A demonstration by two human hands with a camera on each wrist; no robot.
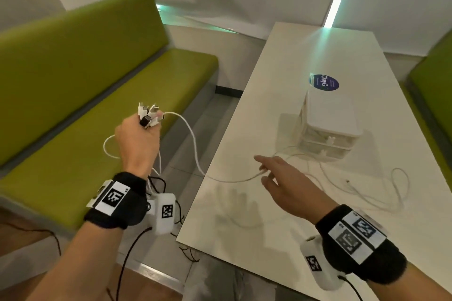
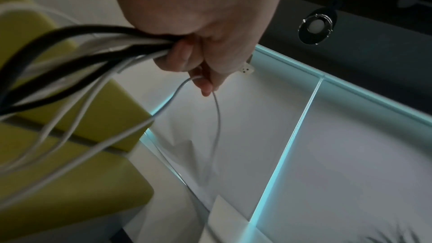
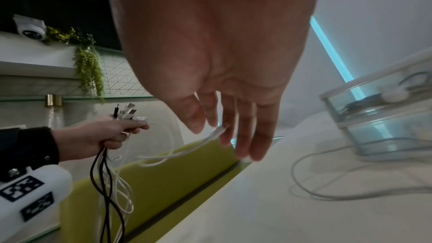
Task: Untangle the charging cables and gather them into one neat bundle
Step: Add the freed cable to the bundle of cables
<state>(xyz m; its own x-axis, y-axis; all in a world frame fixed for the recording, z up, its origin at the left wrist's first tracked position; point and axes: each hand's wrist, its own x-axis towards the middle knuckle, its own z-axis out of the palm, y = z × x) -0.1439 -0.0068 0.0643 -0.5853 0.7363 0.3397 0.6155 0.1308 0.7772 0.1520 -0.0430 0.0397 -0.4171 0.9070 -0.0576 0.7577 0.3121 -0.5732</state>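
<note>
- Drawers [image 1: 327, 127] of clear plastic, stacked under a white lid, stand on the smooth white table [image 1: 281, 239] among loose white cables [image 1: 381, 193].
- Green padded bench [image 1: 73, 110] lies left.
- Left hand [image 1: 138, 140] fists a bundle of black and white cables [image 3: 110, 173], plugs upward.
- Right hand [image 1: 281, 178], fingers loosely spread, touches one white cable's end [image 3: 216, 132]; grip unclear.

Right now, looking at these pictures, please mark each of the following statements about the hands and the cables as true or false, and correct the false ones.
1. The left hand grips a bunch of cables, plugs upward. True.
2. All gripped cables are white. False: some are black.
3. The right hand is a closed fist. False: its fingers are extended, at the end of a white cable.
4. The drawer box stands on the white table. True.
5. The bench is red. False: it is green.
</note>
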